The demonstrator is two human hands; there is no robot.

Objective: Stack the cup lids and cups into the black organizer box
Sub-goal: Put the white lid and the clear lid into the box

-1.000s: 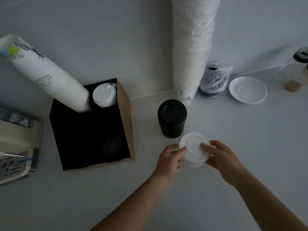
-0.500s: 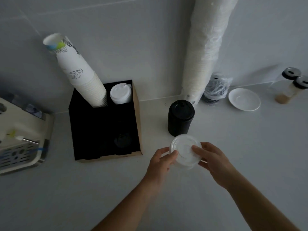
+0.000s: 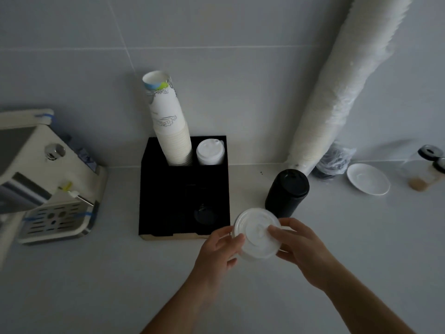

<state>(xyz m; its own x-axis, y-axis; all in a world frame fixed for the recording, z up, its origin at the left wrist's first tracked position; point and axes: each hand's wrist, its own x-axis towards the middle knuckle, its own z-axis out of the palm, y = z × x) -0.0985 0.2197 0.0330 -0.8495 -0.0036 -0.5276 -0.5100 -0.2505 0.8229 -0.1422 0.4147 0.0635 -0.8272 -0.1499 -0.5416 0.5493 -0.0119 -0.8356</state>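
Both hands — left hand (image 3: 218,253) and right hand (image 3: 302,248) — are pinching a stack of white lids (image 3: 257,233) from either side, held just above the counter (image 3: 361,237) right beside the black organizer box (image 3: 163,189)'s front right corner.

I can read no words, brand names or numbers anywhere. The stack of paper cups (image 3: 168,121) in my organizer box (image 3: 163,189) bears only line drawings and a blue-green band near the top rim, no lettering.
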